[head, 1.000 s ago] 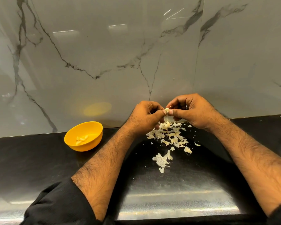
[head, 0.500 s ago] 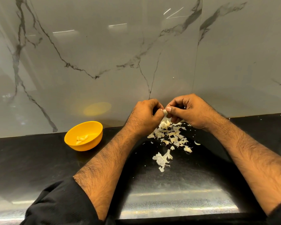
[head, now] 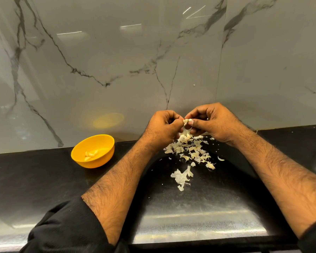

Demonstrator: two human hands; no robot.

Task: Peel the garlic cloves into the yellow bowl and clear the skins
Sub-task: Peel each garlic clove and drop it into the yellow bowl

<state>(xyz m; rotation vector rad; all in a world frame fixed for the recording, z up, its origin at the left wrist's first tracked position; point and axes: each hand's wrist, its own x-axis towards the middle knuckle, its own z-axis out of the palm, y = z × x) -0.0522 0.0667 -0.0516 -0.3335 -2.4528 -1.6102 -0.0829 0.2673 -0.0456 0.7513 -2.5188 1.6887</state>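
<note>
Both hands meet above the black counter, close to the marble wall. My left hand [head: 162, 127] and my right hand [head: 211, 121] pinch one garlic clove [head: 187, 121] between their fingertips, with a strip of pale skin hanging below it. Under the hands lies a pile of garlic skins [head: 189, 152], and a larger flake of skin [head: 181, 177] lies nearer to me. The yellow bowl [head: 106, 157] stands to the left on the counter with several peeled cloves [head: 91, 154] inside.
A grey veined marble wall [head: 153, 61] rises straight behind the hands and the bowl. The black counter [head: 35, 179] stretches left and right, with a shiny worn patch near its front edge. My black sleeves show at the bottom corners.
The hands stayed in place and kept working the clove. A strip of skin now hangs loose below the clove between the fingertips.
</note>
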